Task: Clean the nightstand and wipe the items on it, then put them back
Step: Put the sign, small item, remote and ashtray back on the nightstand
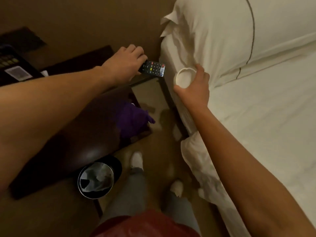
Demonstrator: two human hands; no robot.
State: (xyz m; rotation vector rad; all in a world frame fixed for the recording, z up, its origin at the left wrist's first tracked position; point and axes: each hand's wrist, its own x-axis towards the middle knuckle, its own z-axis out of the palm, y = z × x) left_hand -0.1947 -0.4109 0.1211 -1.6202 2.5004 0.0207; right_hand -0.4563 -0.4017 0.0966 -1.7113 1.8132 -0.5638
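While your left hand (127,61) curls its fingers over the near end of the black remote control (152,68), that remote lies at the far corner of the dark worktop (95,106), close to the wall and just beside the bed (256,125). Your right hand (194,88) holds a small white round cup (184,77), thumb and fingers wrapped around its side, its open mouth turned up toward you. The cup hangs over the gap between the worktop and the mattress edge, near the remote but apart from it. A purple cloth (132,119) lies bunched on the worktop's front part, next to a reflective pane set into the top. On the floor below stands a round waste bin (96,179) with a clear liner, close to your white shoe (136,159). A white pillow (222,31) with dark piping rests at the head of the bed. A dark device with buttons (12,65) sits at the far left.
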